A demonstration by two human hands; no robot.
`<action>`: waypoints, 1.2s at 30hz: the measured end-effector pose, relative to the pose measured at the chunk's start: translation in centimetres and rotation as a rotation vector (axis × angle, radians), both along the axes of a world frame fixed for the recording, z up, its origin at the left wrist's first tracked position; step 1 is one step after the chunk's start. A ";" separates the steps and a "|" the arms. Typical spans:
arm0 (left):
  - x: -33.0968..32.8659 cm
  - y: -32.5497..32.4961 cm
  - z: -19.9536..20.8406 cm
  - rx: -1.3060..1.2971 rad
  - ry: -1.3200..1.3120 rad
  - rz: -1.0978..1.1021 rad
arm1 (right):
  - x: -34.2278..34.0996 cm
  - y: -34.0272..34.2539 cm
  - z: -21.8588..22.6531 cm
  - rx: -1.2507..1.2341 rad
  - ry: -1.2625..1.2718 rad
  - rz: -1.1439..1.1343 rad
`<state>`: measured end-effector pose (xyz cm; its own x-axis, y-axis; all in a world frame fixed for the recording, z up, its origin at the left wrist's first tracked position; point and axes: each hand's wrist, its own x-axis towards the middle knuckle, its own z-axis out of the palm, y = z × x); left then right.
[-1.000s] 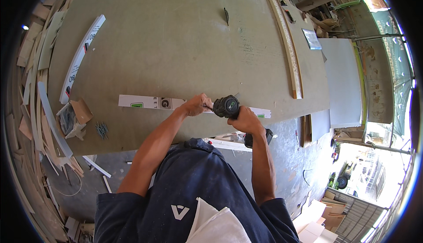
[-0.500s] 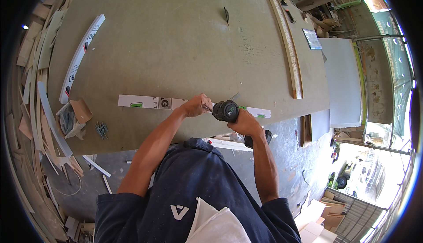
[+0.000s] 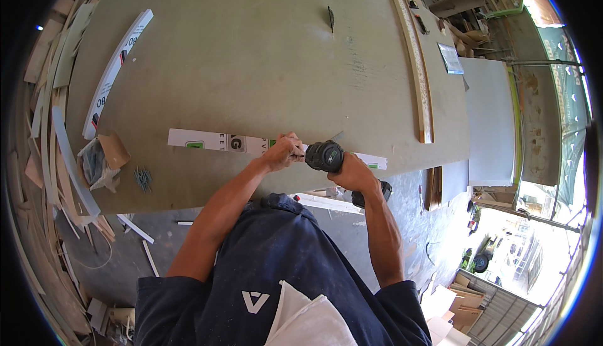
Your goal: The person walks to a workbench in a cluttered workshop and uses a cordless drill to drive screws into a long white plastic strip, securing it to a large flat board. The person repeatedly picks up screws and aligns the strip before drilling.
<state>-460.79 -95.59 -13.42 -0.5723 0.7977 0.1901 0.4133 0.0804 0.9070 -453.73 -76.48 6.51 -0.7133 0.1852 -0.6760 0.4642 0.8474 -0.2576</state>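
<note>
My right hand (image 3: 353, 171) is wrapped round the grip of a black cordless drill (image 3: 325, 156), held over the near side of the table. Its front end points left, toward my left hand (image 3: 282, 152). The fingers of that hand are pinched together close to the drill's tip, on something too small to make out. Beneath both hands lies a white strip with printed film (image 3: 207, 140), partly covered by them and the drill. A thin grey piece (image 3: 338, 137) shows just beyond the drill.
The wide table (image 3: 239, 63) bears a second white printed strip (image 3: 116, 73) at left, an opened box (image 3: 103, 164), a pile of screws (image 3: 142, 179) and a long wooden batten (image 3: 414, 63) at right. Boards (image 3: 47, 113) are stacked along the left.
The whole view has shifted slightly. My hands and the drill hold almost the same pose over the strip, with the left fingers still pinched by the drill's tip.
</note>
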 end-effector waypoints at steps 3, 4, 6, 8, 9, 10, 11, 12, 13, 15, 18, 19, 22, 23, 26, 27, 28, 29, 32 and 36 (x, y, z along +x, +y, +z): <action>0.2 -0.1 0.2 -0.019 0.014 -0.001 | -0.2 -0.2 0.5 -0.003 -0.001 0.028; 0.2 -0.1 0.2 -0.030 0.023 -0.004 | -0.2 -0.2 0.4 -0.004 -0.001 0.026; 0.1 -0.2 0.2 -0.027 0.014 -0.002 | -0.3 0.0 0.2 -0.004 -0.001 0.022; 0.1 -0.1 0.4 -0.033 0.009 -0.007 | -0.3 0.3 -0.2 -0.014 -0.008 0.010; 0.0 -0.1 0.6 -0.040 0.007 -0.013 | -0.3 0.5 -0.4 -0.020 -0.012 0.003; -0.1 0.0 0.8 -0.047 0.006 -0.020 | -0.3 0.6 -0.4 -0.018 -0.013 0.013; 0.0 -0.1 0.6 -0.040 0.003 -0.018 | -0.4 0.6 -0.5 -0.020 -0.015 0.025; 0.0 -0.1 0.5 -0.033 0.001 -0.016 | -0.4 0.6 -0.5 -0.021 -0.016 0.037; 0.0 -0.2 0.3 -0.026 -0.001 -0.014 | -0.5 0.5 -0.4 -0.013 -0.016 0.040; 0.0 -0.1 0.3 -0.021 -0.003 -0.018 | -0.7 0.2 0.0 0.003 -0.017 0.044; 0.0 -0.2 0.3 -0.005 0.001 -0.015 | -0.5 0.3 -0.3 0.015 -0.012 0.073; 0.0 -0.2 0.3 0.001 0.004 -0.013 | -0.6 0.3 -0.2 0.016 -0.010 0.073; 0.0 -0.2 0.2 0.003 0.015 -0.004 | -0.6 0.1 -0.2 0.022 -0.008 0.077; 0.0 -0.2 0.3 -0.003 0.028 -0.005 | -0.6 0.1 -0.2 0.027 -0.008 0.076; 0.2 -0.3 1.1 -0.008 0.084 0.042 | -0.3 0.4 -1.0 0.025 0.029 0.070; 0.3 -0.3 1.9 0.000 0.114 0.090 | -0.1 0.6 -1.2 0.022 0.048 0.068; 0.4 -0.3 2.3 0.007 0.144 0.138 | 0.0 0.7 -1.3 0.010 0.046 0.060; 0.5 -0.5 2.2 -0.080 0.214 0.156 | -0.1 0.5 -1.2 -0.003 0.044 0.056; 0.5 -1.1 2.2 -0.337 0.314 0.151 | -0.2 0.1 -0.5 -0.015 0.027 0.053; 0.5 -1.7 2.4 -0.489 0.232 0.071 | 0.0 0.3 -0.8 -0.043 0.010 0.038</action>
